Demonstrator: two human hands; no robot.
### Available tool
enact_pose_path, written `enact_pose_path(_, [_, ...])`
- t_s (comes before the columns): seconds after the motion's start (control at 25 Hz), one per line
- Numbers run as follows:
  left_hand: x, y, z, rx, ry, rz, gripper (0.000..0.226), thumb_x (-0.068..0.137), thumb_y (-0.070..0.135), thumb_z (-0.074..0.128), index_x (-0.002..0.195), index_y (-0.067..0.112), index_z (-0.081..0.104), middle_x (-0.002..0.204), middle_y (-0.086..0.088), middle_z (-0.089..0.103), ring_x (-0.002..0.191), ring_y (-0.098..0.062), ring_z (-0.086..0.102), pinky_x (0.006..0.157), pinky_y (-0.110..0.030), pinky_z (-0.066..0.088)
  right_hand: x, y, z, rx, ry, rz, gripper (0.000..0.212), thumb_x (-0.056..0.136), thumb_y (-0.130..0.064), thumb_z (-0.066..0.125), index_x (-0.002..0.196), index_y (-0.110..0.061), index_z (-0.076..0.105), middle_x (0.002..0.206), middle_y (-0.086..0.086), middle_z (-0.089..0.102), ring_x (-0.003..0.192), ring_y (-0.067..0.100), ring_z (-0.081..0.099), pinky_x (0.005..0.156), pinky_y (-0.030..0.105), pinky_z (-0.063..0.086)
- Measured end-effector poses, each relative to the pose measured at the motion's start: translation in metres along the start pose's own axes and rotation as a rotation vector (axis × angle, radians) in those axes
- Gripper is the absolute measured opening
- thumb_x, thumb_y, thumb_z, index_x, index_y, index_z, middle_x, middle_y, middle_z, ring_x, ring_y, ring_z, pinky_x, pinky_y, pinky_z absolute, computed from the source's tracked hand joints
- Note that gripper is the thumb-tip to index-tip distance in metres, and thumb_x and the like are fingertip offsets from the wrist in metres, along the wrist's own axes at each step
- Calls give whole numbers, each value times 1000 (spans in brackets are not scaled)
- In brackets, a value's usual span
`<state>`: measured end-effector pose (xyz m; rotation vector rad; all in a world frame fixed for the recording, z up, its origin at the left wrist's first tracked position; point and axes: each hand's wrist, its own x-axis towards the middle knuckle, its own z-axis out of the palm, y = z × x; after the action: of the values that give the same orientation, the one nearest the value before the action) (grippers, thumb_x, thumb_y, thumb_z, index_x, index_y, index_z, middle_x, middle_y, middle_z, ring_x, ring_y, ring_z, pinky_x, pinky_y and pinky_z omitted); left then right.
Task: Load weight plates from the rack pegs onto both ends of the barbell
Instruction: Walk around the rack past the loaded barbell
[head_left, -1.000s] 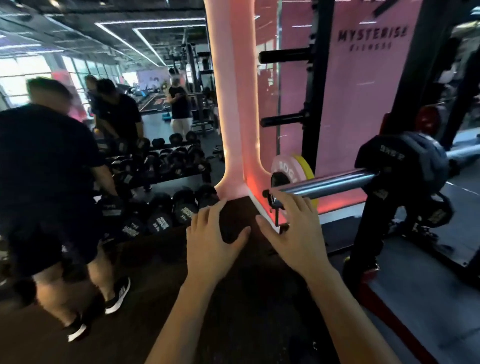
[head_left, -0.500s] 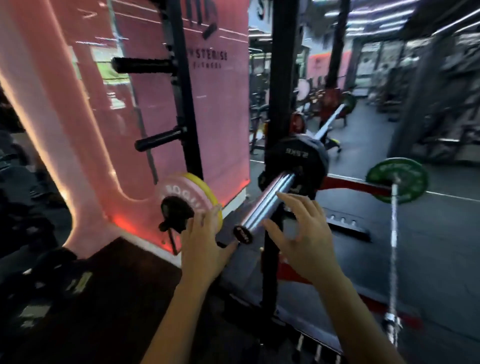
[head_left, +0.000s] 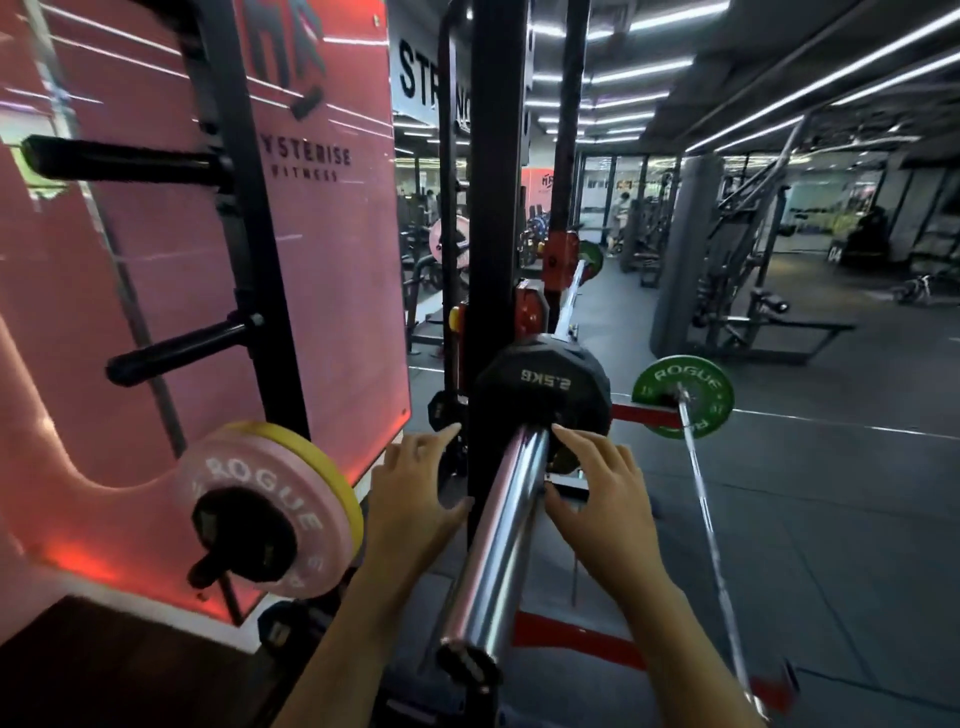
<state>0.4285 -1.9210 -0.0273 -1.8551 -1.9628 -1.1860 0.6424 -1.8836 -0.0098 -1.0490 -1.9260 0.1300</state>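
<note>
Barbell sleeve: smooth, polished chrome cylinder running from the near centre away to the rack; dark round end cap at its near tip
Black plate: matte, rubbery, many-sided disc marked 2.5KG, seated on the sleeve at its far end, against the black steel upright
Left hand: just left of the sleeve; fingers spread wide and loosely curved, gripping nothing; the tips reach toward the black plate's left edge, contact unclear
Right hand: just right of the sleeve; fingers spread and open, holding nothing; the fingertips lie at the plate's lower rim and appear to touch it; the thumb points toward the chrome
Pink plate: smooth round disc with raised ROGUE lettering, hung on a low rack peg at the near left; a yellow plate sits directly behind it, touching; a dark clamp collar caps the peg in front
Empty pegs: two black, dull cylinders jutting left from the rack post, one above the other
Green plate: glossy round ROGUE disc on a thin second bar lying on the dark floor to the right, well apart from the hands
</note>
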Motion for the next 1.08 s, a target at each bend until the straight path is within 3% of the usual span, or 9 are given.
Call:
enact_pose_path(0.16, [44,-7,38,-4,-59,73,82,81,77,46,149,31,36,126,2,49,111,-19,47,85,-38,40,36,36,35,-106,4,-4,77,76,-23,76,145,-26,41,138,-3,47,123,19,41,101,44,43])
enact_pose_path(0.32, [74,4,67,-107,-151,147,67,89,51,49,151,37,28,134,0,47,121,-22,48,100,-36,41,51,54,59,-172,61,-10,88,71,-21,82,147,-20,37,144,4,41,125,27,41,102,48,44])
enact_pose_path(0.4, [84,3,78,-206,-182,163,61,90,50,44,149,39,31,136,0,48,123,-24,51,103,-40,44,52,56,66,-207,84,-20,92,69,-19,84,147,-19,36,144,3,39,124,27,42,102,47,45])
enact_pose_path(0.52, [89,-9,84,-323,-183,218,58,90,53,47,145,40,38,130,3,57,119,-20,55,100,-39,47,51,51,70,-236,148,-34,81,75,-23,79,145,-16,39,143,1,42,120,24,42,100,37,44])
enact_pose_path(0.68, [99,-19,89,-312,-125,325,62,84,57,52,140,31,50,119,1,67,107,-23,64,90,-40,53,58,43,67,-274,208,-75,58,82,-35,61,135,-12,51,133,3,54,106,19,47,93,26,41])
enact_pose_path(0.88, [102,-24,93,-311,-167,354,66,81,63,50,140,33,44,121,1,67,109,-22,65,91,-43,53,61,38,62,-347,245,-142,59,76,-22,80,129,-10,57,126,3,59,97,20,52,87,28,46])
enact_pose_path(0.96, [101,-22,91,-309,-174,355,69,80,64,47,142,33,40,123,1,66,110,-22,65,91,-41,53,59,35,60,-359,217,-119,61,78,-27,79,132,-13,54,130,1,56,98,19,50,86,28,47])
enact_pose_path(1.08, [92,-22,85,-246,-202,344,75,82,62,51,148,38,29,124,1,63,112,-23,61,90,-41,53,52,27,60,-388,108,-8,70,81,-32,71,143,-20,40,142,0,42,108,22,44,91,38,49])
